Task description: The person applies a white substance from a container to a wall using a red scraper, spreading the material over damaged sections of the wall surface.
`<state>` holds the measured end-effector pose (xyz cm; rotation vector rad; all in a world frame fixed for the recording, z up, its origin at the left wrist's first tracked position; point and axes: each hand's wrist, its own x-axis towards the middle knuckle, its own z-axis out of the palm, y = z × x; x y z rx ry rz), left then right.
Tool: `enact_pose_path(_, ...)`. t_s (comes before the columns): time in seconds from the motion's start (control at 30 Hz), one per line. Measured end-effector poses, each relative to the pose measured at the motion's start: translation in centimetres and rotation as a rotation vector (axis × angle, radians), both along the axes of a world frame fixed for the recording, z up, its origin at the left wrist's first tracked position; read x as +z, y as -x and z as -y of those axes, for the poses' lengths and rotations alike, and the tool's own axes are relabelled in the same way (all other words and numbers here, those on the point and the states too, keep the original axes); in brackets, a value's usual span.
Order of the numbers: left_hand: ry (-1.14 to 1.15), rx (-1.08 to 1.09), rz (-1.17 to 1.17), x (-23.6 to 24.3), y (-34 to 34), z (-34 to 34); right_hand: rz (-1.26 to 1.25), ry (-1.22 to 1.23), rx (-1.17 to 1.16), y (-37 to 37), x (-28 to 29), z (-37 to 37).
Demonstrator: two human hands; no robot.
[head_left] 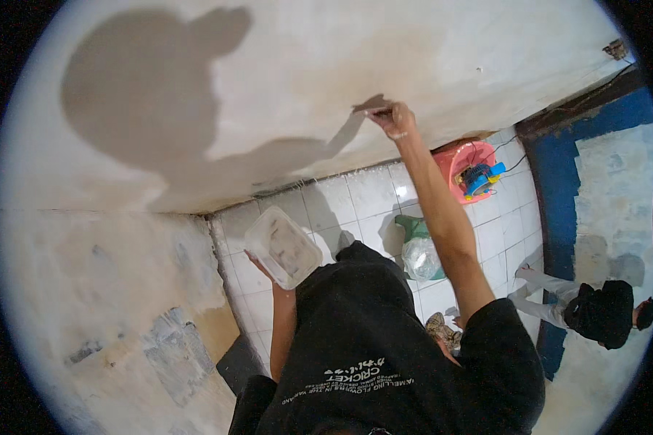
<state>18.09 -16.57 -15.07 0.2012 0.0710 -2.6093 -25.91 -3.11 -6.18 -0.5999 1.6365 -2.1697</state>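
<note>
A clear rectangular plastic tub [289, 250] with whitish smears inside is tilted in my left hand [257, 264], whose fingers are mostly hidden behind it. Up at the plastered wall [305, 65], my right hand [392, 119] is closed on a thin flat tool [371, 111]. Only a narrow pale edge of that tool shows, so its kind is unclear. White residue marks my right wrist. The hand's shadow meets it on the wall, which has beige, damp-looking patches.
A pink tub [457, 163] holding a blue-and-yellow device [479, 180] stands by the wall's foot. Near my body, a clear plastic bag [421, 259] rests on a green item [412, 226] on the tiled floor [363, 192]. Another person [595, 312] is at the right, beside a blue-and-white wall [551, 170].
</note>
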Motion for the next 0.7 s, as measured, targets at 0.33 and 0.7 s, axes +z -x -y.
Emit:
enact_pose_path(0.33,0.128,0.108,0.115,-0.9,1.2,1.0,-0.183,-0.188,0.337,2.5,14.2,2.6)
enact_pose_path(0.7,0.203,0.011,0.214,2.3,2.0,3.3,0.568,0.118,0.595,3.6,25.5,1.6)
